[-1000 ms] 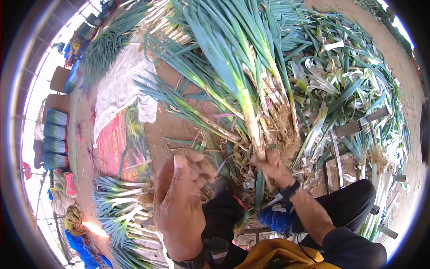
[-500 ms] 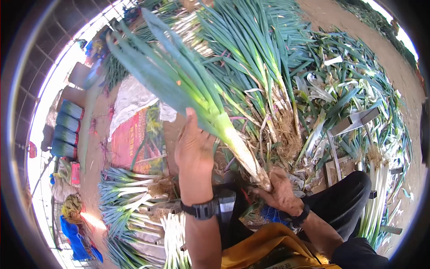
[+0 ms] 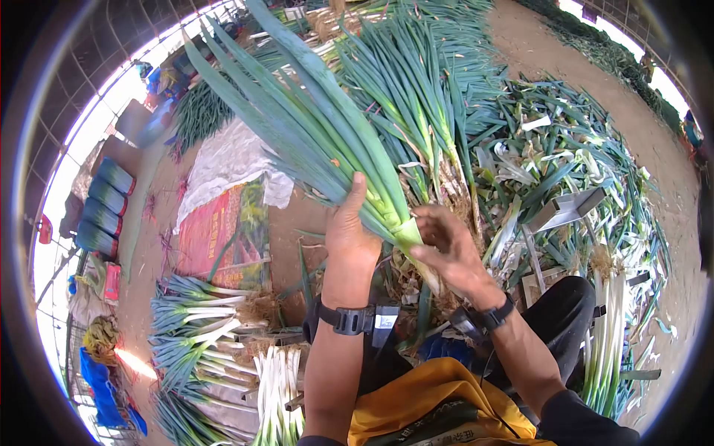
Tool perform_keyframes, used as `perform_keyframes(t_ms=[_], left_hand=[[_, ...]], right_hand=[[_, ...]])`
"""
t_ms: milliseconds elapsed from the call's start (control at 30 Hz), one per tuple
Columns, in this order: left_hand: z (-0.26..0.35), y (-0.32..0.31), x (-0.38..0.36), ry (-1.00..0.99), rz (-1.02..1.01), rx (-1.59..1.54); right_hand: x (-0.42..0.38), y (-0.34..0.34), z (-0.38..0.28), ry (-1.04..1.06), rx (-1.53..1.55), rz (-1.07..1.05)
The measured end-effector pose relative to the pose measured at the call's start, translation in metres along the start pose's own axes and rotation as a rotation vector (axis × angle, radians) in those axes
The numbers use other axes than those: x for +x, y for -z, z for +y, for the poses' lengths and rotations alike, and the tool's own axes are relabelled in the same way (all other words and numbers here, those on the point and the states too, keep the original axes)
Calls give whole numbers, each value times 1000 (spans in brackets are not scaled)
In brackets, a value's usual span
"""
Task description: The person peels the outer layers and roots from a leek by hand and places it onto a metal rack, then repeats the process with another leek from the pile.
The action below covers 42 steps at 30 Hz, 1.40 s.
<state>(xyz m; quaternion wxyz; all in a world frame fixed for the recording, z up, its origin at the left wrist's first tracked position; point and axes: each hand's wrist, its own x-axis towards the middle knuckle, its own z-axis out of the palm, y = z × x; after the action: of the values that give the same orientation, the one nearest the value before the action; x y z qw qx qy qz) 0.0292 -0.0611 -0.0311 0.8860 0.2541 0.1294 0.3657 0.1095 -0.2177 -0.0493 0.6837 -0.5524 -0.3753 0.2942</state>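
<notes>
My left hand (image 3: 352,232) is closed around a large green onion (image 3: 407,232), thumb pointing up along its leaves. Its long blue-green leaves fan toward the upper left, and its pale stem slants down toward my lap. Beside the stem, where the green turns pale, is my right hand (image 3: 460,256). The thumb and curved fingers of that hand are apart, with a gap between them, close against the stem. Behind the held onion lies a bunch of untrimmed green onions (image 3: 454,178) with brown roots and dry skins.
Stripped leaves (image 3: 550,163) are heaped on the right around a metal bracket (image 3: 567,209). Cleaned green onions (image 3: 197,320) lie at lower left, near white stalks (image 3: 277,390). A red printed sack (image 3: 223,245) and white sheet (image 3: 230,160) cover ground at left. Wrapped bundles (image 3: 104,212) stand farther left.
My right hand has moved from the onion's root end up to the middle of its stem, its fingers now apart. My left hand and the onion have shifted slightly right.
</notes>
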Motion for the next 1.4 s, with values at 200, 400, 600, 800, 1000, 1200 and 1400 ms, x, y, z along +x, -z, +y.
perform_keyframes(t_ms=[200, 400, 600, 800, 1000, 1200, 1400], left_hand=[[-5, -6, 1, -24, 35, -26], [3, -19, -8, 88, -44, 15], [-5, -23, -9, -84, 9, 83], [-19, -13, -3, -112, 69, 263], [-25, -17, 1, -182, 117, 387], [-28, -16, 0, -198, 183, 299], [-36, -15, -4, -297, 118, 212]], right_hand=[[22, -11, 2, 59, -154, 58], [26, -14, -16, 56, -45, 19], [29, -4, -4, 13, -156, -25], [14, -25, -10, 55, -45, 122], [7, -24, 14, 81, -38, 179], [-6, -29, 15, 119, -116, 208], [-23, -34, 18, 278, -243, 269]])
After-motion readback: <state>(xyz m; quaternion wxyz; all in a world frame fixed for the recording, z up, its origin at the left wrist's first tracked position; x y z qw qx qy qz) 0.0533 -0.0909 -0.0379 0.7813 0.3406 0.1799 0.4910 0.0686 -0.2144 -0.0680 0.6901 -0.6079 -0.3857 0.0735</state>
